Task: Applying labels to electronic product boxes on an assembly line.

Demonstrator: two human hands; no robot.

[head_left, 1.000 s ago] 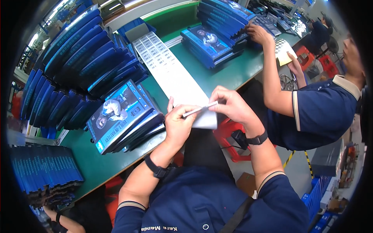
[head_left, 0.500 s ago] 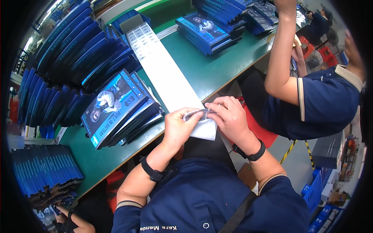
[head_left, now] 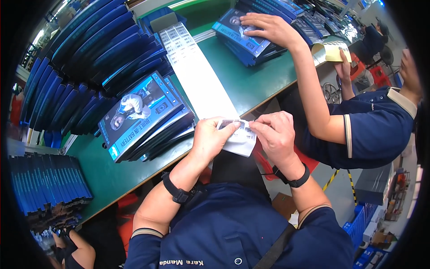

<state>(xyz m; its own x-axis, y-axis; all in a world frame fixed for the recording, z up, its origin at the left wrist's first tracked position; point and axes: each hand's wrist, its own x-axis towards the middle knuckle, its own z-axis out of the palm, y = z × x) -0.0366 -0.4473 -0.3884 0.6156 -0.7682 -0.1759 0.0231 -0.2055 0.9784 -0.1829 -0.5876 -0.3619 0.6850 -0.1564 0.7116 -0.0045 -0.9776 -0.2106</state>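
Observation:
A long white strip of labels [head_left: 204,87] runs across the bench and over its near edge, its far part covered with rows of small printed labels. My left hand [head_left: 208,139] grips the near end of this strip, thumb on top beside a dark-printed label [head_left: 233,123]. At the strip's right edge, the thumb and fingertips of my right hand [head_left: 277,133] are pinched together. Whether a label is lifted between them I cannot tell. Left of the strip lies a stack of flat blue-and-black printed boxes [head_left: 139,110], close to my left hand.
More blue boxes [head_left: 85,58] stand in tall rows at the left, with another stack [head_left: 49,179] below. The green bench [head_left: 264,85] ends at a diagonal edge. At right, a co-worker's hand [head_left: 268,29] rests on a box pile [head_left: 237,33]; the other holds a yellow sheet [head_left: 336,51].
The strip's near end, curled up between my hands before, now lies flatter with labels showing. My right hand has shifted slightly right. The co-worker's arm came down onto the box pile.

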